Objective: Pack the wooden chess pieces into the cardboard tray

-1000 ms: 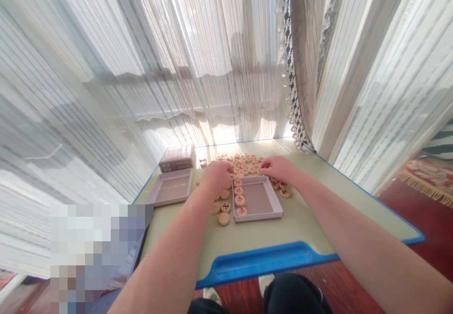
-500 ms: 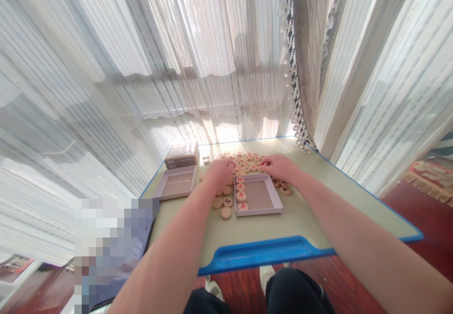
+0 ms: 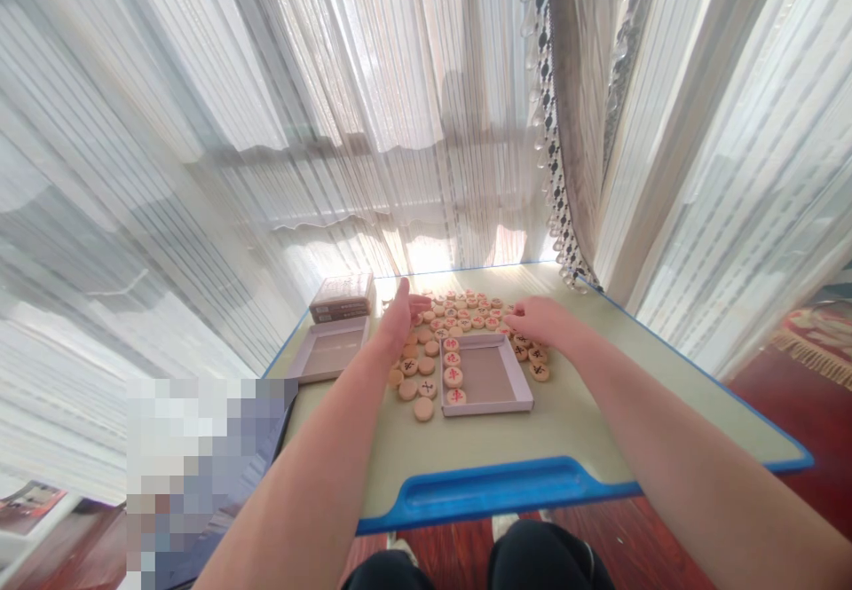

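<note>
I'm holding my left hand [image 3: 400, 313] open, thumb up, beside a crowd of wooden discs [image 3: 477, 322]. My right hand [image 3: 538, 318] is hovering with curled fingers at their right edge; whether it's gripping one, I can't tell. Between my forearms a shallow box [image 3: 487, 410] is lying on the table [image 3: 572, 421], four red-marked discs [image 3: 453, 377] lining its left side. Farther left, an empty tray [image 3: 329, 349] is sitting before a closed box [image 3: 342, 295].

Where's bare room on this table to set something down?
Bare tabletop lies between the tray holding four pieces and the blue trough, also between the right arm and the table's right edge. That tray's right part is bare too. Round pieces crowd behind it, to its left, and by its far right corner.
</note>
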